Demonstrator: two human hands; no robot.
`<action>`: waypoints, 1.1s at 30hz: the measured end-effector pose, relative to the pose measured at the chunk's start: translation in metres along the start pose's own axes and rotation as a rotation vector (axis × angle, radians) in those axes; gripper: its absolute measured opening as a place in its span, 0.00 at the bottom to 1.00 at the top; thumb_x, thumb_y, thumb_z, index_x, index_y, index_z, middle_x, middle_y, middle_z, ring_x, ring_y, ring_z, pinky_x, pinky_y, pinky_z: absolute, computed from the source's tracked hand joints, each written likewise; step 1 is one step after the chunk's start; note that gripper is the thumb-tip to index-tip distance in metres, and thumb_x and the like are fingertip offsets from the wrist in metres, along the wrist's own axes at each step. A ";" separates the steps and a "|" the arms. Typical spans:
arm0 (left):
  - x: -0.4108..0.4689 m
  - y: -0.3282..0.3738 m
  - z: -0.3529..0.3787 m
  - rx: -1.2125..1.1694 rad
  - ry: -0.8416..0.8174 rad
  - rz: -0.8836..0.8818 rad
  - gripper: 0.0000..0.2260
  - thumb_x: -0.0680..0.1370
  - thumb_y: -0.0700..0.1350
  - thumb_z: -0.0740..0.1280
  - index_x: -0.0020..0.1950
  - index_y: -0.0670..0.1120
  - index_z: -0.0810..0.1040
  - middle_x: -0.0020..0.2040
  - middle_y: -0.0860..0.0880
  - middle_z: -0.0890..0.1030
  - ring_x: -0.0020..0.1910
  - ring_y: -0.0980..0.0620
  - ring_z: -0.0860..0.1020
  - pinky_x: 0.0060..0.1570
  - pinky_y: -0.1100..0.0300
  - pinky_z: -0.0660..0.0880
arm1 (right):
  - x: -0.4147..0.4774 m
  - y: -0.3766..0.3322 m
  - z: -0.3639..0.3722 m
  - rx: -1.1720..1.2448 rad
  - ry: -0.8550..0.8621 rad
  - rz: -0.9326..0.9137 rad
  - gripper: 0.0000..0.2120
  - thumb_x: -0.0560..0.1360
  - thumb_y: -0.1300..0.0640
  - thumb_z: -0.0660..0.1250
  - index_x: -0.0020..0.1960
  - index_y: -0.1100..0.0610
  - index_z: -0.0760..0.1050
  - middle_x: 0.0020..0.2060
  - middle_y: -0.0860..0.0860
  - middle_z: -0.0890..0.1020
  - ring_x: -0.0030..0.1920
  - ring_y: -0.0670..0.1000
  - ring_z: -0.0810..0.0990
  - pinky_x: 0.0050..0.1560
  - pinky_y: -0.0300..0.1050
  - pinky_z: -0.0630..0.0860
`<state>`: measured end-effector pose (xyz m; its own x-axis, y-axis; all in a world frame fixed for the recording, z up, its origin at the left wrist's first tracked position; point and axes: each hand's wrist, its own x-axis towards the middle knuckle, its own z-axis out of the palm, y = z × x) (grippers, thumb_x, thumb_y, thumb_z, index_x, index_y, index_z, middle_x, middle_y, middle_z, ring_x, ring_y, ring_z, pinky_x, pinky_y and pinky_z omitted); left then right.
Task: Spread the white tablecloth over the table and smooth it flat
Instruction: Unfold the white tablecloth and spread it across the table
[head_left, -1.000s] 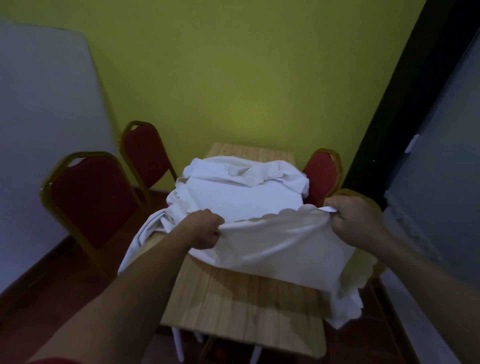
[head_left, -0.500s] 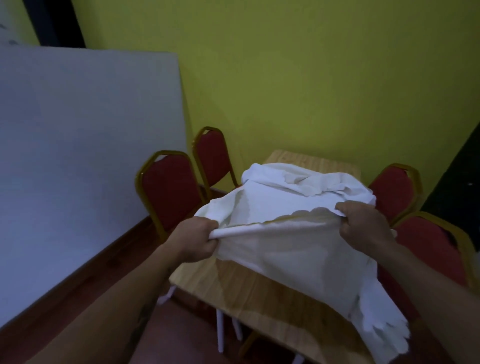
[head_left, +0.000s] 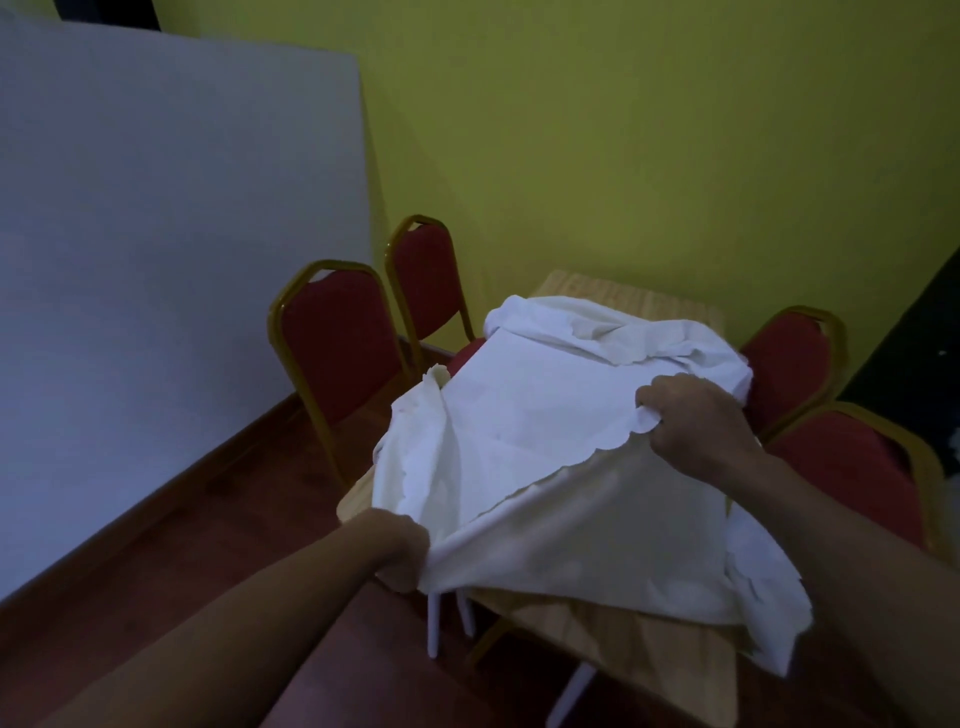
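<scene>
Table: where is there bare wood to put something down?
Bare patches: the table strip by the yellow wall, and the near corner below the tablecloth. The middle is crowded with bunched cloth, which the left hand and right hand grip.

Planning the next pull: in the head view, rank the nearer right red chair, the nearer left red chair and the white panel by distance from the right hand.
From the right hand:
1. Nearer right red chair, beside the wrist.
2. Nearer left red chair, opposite side.
3. White panel, farthest left, behind that chair.
</scene>
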<state>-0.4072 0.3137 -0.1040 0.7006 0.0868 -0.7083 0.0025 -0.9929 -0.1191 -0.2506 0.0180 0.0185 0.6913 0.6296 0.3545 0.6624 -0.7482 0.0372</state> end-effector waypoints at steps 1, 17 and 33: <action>0.006 -0.002 -0.001 0.041 0.026 -0.001 0.21 0.76 0.51 0.68 0.65 0.40 0.77 0.60 0.42 0.80 0.58 0.43 0.79 0.52 0.54 0.75 | -0.001 0.002 -0.002 0.013 0.004 0.027 0.07 0.67 0.58 0.57 0.37 0.57 0.73 0.36 0.54 0.78 0.43 0.60 0.77 0.40 0.51 0.67; -0.026 -0.042 -0.038 0.446 0.696 0.184 0.19 0.72 0.47 0.65 0.63 0.50 0.79 0.70 0.50 0.72 0.75 0.47 0.61 0.76 0.49 0.55 | -0.054 0.049 -0.019 0.051 -0.160 0.354 0.03 0.72 0.60 0.64 0.39 0.58 0.75 0.37 0.55 0.80 0.40 0.62 0.77 0.34 0.50 0.69; -0.130 0.040 0.143 -0.258 0.310 -0.712 0.22 0.72 0.57 0.64 0.64 0.53 0.72 0.60 0.50 0.76 0.60 0.49 0.75 0.59 0.51 0.72 | -0.139 0.030 0.003 0.389 -0.601 -0.120 0.13 0.71 0.45 0.61 0.32 0.52 0.68 0.31 0.49 0.75 0.35 0.49 0.74 0.40 0.53 0.72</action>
<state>-0.6002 0.2748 -0.1167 0.6345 0.7149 -0.2940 0.6592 -0.6990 -0.2771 -0.3261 -0.0908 -0.0320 0.5729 0.7923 -0.2099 0.7208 -0.6090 -0.3310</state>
